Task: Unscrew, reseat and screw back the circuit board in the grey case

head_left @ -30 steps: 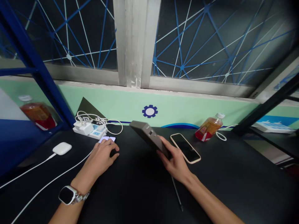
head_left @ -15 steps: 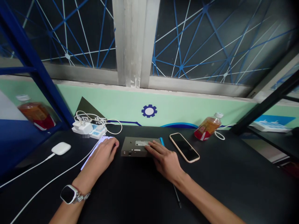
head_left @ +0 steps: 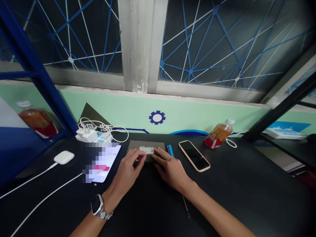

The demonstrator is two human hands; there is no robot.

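A flat dark grey box [head_left: 159,144] with a white label [head_left: 146,150] on top lies in front of me on the black desk. My left hand [head_left: 130,166] is over its front left part, thumb and forefinger pinched together beside the label. Whatever is between those fingertips, if anything, is too small to make out. My right hand [head_left: 170,168] rests on the right part of the box with fingers stretched out, holding nothing. Just beyond that hand shows a blue handle [head_left: 170,150]. A thin metal shaft [head_left: 186,206], in line with it, comes out below my right wrist.
Left of my left hand lies a lit phone [head_left: 112,161], with a tiny white piece [head_left: 95,184] near it. A white earphone case [head_left: 64,157] and a power strip with chargers [head_left: 93,135] lie farther left. To the right are a dark-screened phone [head_left: 194,156] and a drink bottle [head_left: 219,134].
My left hand has moved right, from over the lit phone to the box, uncovering the phone and the tiny white piece. The box has shifted slightly left; my right hand stays on it.
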